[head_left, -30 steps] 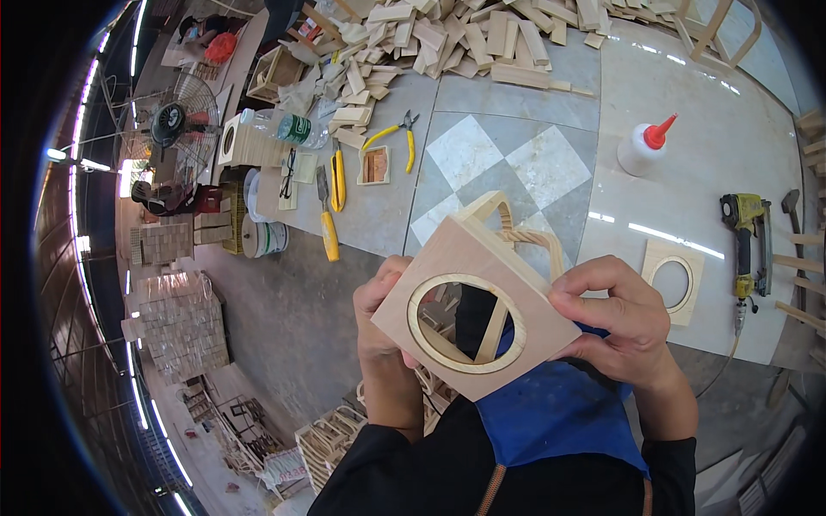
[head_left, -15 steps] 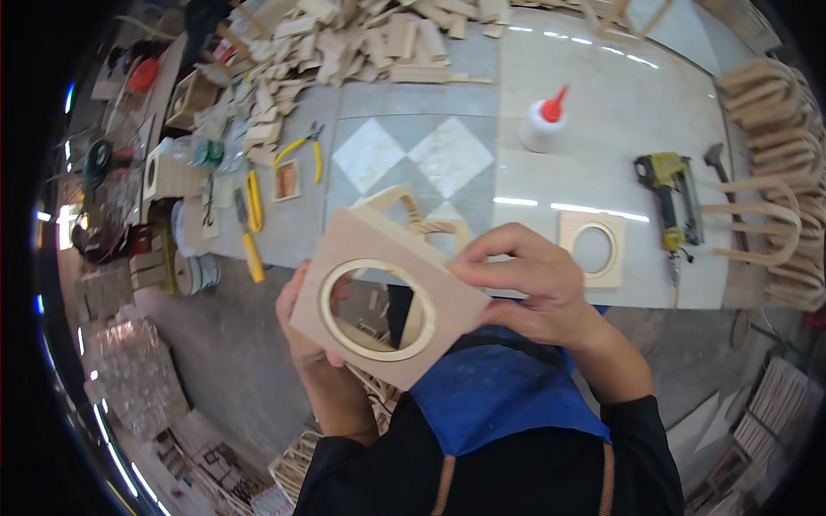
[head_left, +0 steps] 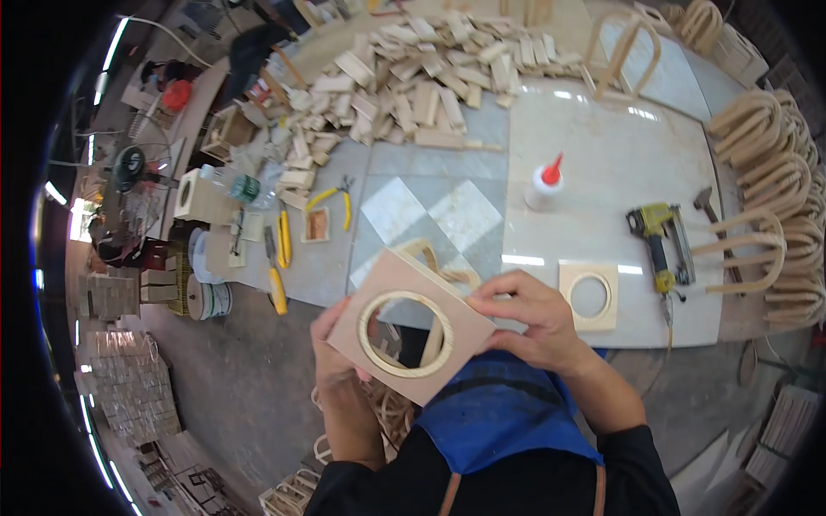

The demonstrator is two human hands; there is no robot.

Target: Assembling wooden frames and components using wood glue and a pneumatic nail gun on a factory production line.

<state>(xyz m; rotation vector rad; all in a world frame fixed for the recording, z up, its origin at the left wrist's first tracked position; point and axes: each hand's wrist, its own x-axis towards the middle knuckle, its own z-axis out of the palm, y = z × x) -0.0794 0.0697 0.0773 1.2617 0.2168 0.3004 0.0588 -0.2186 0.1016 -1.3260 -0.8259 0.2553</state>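
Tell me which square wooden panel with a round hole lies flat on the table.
The smaller panel beside the nail gun; the larger panel is held up in both hands.

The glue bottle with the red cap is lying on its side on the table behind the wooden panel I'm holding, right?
Not quite. In the head view the glue bottle stands upright on the table, red cap up, behind the wooden panel that both hands hold.

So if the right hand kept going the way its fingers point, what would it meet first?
The right hand points toward the person's left, its fingers on the square wooden panel with a round hole. Past the panel's edge, probably the left hand holding the other side; depth is unclear.
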